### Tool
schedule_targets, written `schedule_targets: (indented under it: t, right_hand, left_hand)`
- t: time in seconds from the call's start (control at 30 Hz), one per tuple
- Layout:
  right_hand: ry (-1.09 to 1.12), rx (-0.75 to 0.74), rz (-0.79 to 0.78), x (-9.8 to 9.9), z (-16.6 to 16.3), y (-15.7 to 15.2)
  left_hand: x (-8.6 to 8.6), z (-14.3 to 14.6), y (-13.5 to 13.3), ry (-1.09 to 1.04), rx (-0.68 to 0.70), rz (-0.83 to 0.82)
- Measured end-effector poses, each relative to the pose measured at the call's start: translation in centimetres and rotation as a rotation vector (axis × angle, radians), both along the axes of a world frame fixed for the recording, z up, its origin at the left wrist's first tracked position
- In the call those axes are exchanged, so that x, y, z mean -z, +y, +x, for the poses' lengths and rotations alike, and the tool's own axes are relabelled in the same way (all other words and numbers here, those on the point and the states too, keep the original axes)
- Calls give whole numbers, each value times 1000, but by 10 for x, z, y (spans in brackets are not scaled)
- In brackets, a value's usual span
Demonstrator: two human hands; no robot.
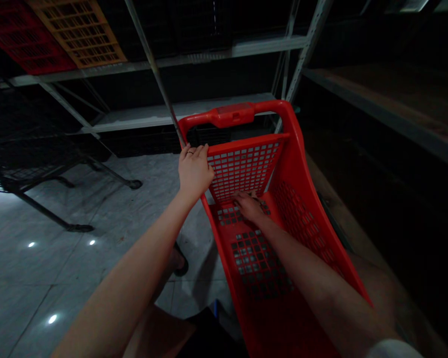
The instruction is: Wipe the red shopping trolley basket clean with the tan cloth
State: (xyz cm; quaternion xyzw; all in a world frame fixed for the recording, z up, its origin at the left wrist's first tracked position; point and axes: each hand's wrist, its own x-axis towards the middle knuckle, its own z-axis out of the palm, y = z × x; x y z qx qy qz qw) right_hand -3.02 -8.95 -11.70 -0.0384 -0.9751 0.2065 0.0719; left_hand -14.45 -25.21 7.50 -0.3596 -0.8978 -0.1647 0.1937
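A red plastic shopping cart [296, 149] with a handlebar and latticed walls stands in front of me, its inside facing me. My left hand [196, 169], a ring on one finger, is closed over the cart's left rim beside the top corner of the latticed rear flap [246, 161]. My right hand [249, 205] reaches down inside the cart to the foot of that flap. Its fingers are bent, and something small and brownish shows beside them, too dim to name. The fingertips are partly hidden.
Behind the cart stands a metal shelf rack [269, 47] with a red crate [26, 42] and a yellow crate [80, 32]. A dark wheeled frame [59, 174] is on the tiled floor [108, 258] at left. A ledge [388, 104] runs along the right.
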Motion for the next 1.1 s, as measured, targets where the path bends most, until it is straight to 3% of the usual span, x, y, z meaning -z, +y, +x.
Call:
schedule_targets:
  t: [0.1,0.23,0.3,0.37,0.5,0.57,0.63,0.8,0.9,1.0,1.1]
  right_hand:
    - [148,73,-51,-31,-25,-4]
    - [570,236,-107,-85,-64,-14]
    - [647,278,-81,-96,-72,-20]
    - [579,243,-56,-88,-69,-26]
    - [255,4,-106,-45,-42,-34]
    - [158,-44,-252,-34,-31,-33]
    - [131,-40,-433,-41,-28,-31]
    - [120,1,-663,-103,-38,-41]
    - [184,56,-1020,-137,-24,-59]
    - [187,155,-1450,-151,8,-77]
    - [124,178,-1495,-147,48,-91]
  left_hand:
    - [1,-1,0,-8,11,17]
    - [1,-2,1,-1,23,29]
    - [1,-2,0,-1,28,37]
    - [1,-2,0,13,28,36]
    - [3,-4,0,30,22,22]
    - [3,-5,3,29,24,16]
    - [3,-7,5,19,37,26]
    - [7,2,1,-57,168,125]
    - [16,29,-17,-225,270,195]
    - [28,66,-47,-373,375,287]
    - [35,94,-81,-357,494,236]
